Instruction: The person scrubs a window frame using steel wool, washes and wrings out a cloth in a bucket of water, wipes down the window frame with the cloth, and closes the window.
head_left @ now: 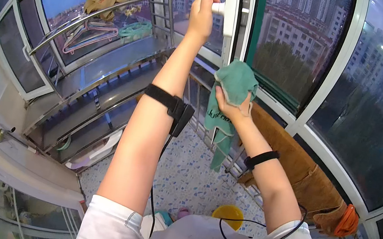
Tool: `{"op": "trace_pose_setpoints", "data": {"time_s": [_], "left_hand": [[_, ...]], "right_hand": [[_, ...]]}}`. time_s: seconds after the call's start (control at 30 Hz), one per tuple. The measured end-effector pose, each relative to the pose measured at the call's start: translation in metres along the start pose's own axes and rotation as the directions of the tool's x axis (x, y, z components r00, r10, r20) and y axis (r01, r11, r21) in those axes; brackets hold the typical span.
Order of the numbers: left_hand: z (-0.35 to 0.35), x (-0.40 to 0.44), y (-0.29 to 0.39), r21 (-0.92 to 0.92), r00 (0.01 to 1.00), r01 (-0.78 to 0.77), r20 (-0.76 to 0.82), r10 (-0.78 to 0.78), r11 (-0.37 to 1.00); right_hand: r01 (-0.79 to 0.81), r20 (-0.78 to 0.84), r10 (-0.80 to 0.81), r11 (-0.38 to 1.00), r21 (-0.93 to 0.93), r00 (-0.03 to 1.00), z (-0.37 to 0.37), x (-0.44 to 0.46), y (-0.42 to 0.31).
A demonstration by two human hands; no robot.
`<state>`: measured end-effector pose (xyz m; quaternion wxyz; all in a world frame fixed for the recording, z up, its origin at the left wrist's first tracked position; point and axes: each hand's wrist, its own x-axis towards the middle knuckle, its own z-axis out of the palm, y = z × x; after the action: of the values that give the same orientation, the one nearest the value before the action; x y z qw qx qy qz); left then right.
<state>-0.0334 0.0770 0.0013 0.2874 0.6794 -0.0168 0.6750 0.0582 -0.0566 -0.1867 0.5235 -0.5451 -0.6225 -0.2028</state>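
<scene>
My left hand [203, 13] is raised at the top centre, its fingers wrapped round the white handle [219, 8] of an open window sash [229, 19]. Lower and to the right, my right hand [234, 107] grips a green cloth [238, 81]. The cloth is bunched above the fingers, and its loose end hangs down below them, with dark lettering on it. It is beside the lower part of the white window frame.
Hangers [92, 35] and a green coil [135, 30] are by a metal rail [104, 10] on the left. Brown material [289, 159] and an orange bundle [347, 222] hang at the right. A yellow bucket [228, 215] stands on the speckled floor [179, 167].
</scene>
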Motion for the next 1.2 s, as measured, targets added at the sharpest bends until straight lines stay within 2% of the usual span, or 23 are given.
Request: {"op": "trace_pose_setpoints", "data": {"time_s": [0.1, 0.13, 0.17, 0.23, 0.27, 0.3, 0.33, 0.43, 0.47, 0.5, 0.6, 0.63, 0.7, 0.8, 0.83, 0.87, 0.9, 0.97, 1.0, 1.07, 1.13, 1.2], "left_hand": [[-0.003, 0.002, -0.007, -0.017, 0.997, -0.018, 0.069, 0.019, 1.0], [-0.002, 0.004, -0.009, -0.009, 0.999, -0.029, 0.035, 0.03, 1.0], [0.0, 0.005, -0.011, -0.001, 0.999, -0.042, 0.002, 0.042, 0.999], [0.001, 0.004, -0.009, 0.016, 0.999, -0.035, 0.001, 0.035, 0.999], [0.001, 0.004, -0.008, 0.018, 0.999, -0.033, 0.01, 0.033, 0.999], [0.0, 0.004, -0.01, 0.019, 0.999, -0.032, 0.02, 0.031, 0.999], [-0.011, 0.01, -0.026, 0.012, 0.994, -0.019, 0.109, 0.018, 1.0], [-0.021, 0.005, -0.04, -0.072, 0.981, 0.065, 0.19, -0.051, 0.995], [0.0, -0.001, -0.008, 0.0, 0.998, -0.06, 0.008, 0.06, 0.998], [-0.001, 0.0, -0.006, 0.002, 0.999, -0.049, 0.009, 0.049, 0.999], [-0.006, 0.001, -0.008, 0.16, 0.979, -0.201, 0.064, 0.193, 0.967], [-0.005, 0.003, -0.008, 0.163, 0.981, -0.191, 0.064, 0.183, 0.968], [-0.006, 0.001, -0.008, 0.014, 0.998, -0.055, 0.023, 0.055, 0.998], [-0.007, 0.006, -0.018, 0.03, 0.992, -0.125, -0.003, 0.125, 0.992], [-0.007, 0.006, -0.019, 0.045, 0.985, -0.168, -0.021, 0.169, 0.985], [-0.005, 0.005, -0.021, -0.063, 0.997, -0.07, -0.038, 0.068, 0.996], [-0.006, 0.005, -0.023, -0.064, 0.998, -0.057, -0.035, 0.055, 0.996], [-0.009, 0.009, -0.026, 0.056, 0.986, -0.158, -0.044, 0.16, 0.986], [-0.008, 0.008, -0.027, -0.007, 0.992, -0.115, -0.054, 0.114, 0.993], [-0.009, 0.008, -0.026, 0.015, 0.99, -0.132, -0.05, 0.132, 0.991], [-0.008, 0.007, -0.022, 0.039, 0.988, -0.149, -0.045, 0.151, 0.988], [-0.007, 0.005, -0.018, 0.028, 0.992, -0.091, -0.085, 0.093, 0.995]], "right_hand": [[-0.024, 0.061, 0.024, 1.0, -0.008, 0.998, 0.002, -0.001, 0.007], [0.055, 0.029, -0.054, 0.998, -0.043, 0.998, -0.002, 0.005, 0.003], [0.048, 0.027, -0.047, 0.998, -0.044, 0.999, -0.005, 0.012, -0.001], [0.178, -0.086, -0.188, 0.978, -0.113, 0.978, -0.008, 0.028, -0.006], [0.153, -0.055, -0.162, 0.979, -0.134, 0.985, -0.007, 0.038, -0.003], [0.193, -0.087, -0.211, 0.964, -0.182, 0.974, -0.01, 0.053, -0.005], [0.231, -0.115, -0.262, 0.945, -0.231, 0.958, -0.016, 0.072, -0.011], [0.324, -0.311, -0.392, 0.912, -0.25, 0.866, -0.033, 0.129, -0.033], [0.34, -0.387, -0.409, 0.91, -0.235, 0.826, -0.031, 0.146, -0.035], [0.283, -0.278, -0.29, 0.957, -0.066, 0.916, -0.037, 0.152, -0.047], [0.325, -0.309, -0.355, 0.935, -0.144, 0.882, -0.035, 0.15, -0.051], [0.336, -0.311, -0.362, 0.932, -0.135, 0.879, -0.033, 0.147, -0.048], [0.332, -0.306, -0.351, 0.936, -0.115, 0.885, -0.027, 0.138, -0.043], [0.294, -0.262, -0.311, 0.95, -0.101, 0.914, -0.015, 0.111, -0.034], [0.297, -0.275, -0.339, 0.937, -0.185, 0.9, -0.01, 0.101, -0.032], [0.298, -0.285, -0.372, 0.916, -0.269, 0.883, -0.006, 0.09, -0.029], [0.289, -0.279, -0.361, 0.919, -0.268, 0.89, -0.001, 0.078, -0.023], [0.3, -0.312, -0.407, 0.892, -0.339, 0.858, 0.012, 0.05, -0.004], [0.248, -0.189, -0.293, 0.941, -0.23, 0.937, 0.014, 0.029, -0.001], [0.203, -0.147, -0.249, 0.941, -0.272, 0.957, 0.026, -0.007, 0.009], [0.157, -0.08, -0.175, 0.969, -0.189, 0.981, 0.037, -0.046, 0.023], [0.155, -0.002, -0.157, 0.973, -0.169, 0.988, 0.043, -0.08, 0.033]]}}
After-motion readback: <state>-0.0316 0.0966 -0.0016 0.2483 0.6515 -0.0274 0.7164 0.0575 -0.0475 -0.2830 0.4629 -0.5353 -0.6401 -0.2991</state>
